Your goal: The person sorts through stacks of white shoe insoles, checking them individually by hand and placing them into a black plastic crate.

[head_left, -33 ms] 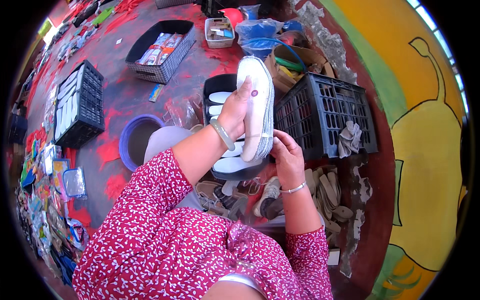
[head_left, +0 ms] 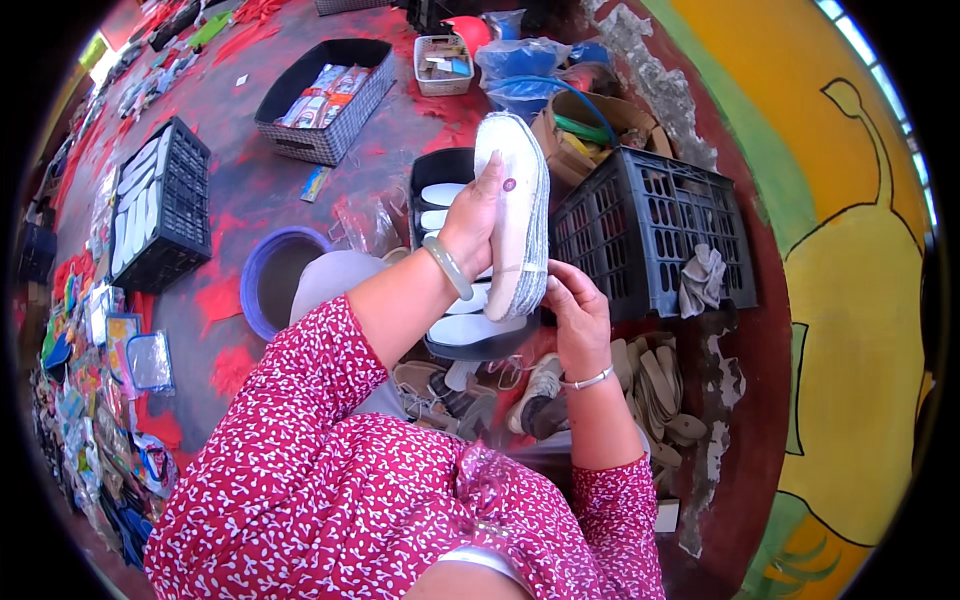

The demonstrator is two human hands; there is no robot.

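Note:
My left hand (head_left: 476,215) grips a thick stack of white insoles (head_left: 518,215), its thumb pressed flat on the top one. The stack stands tilted, toe end up, with a small round red mark on its face. A thin pale band (head_left: 522,268) crosses it near the heel end. At that end my right hand (head_left: 580,312) is closed, thumb and fingertips together beside the stack's edge. What the right fingertips pinch is too small to make out. Just beneath the stack is a black bin (head_left: 480,346) with more white insoles (head_left: 478,328) in it.
Right of the stack stands a dark plastic crate (head_left: 650,230) with a grey rag (head_left: 702,280) hanging on it. Shoes (head_left: 540,392) and loose beige soles (head_left: 655,385) lie below. A purple-rimmed bucket (head_left: 250,290) and a crate of insoles (head_left: 165,210) are at left.

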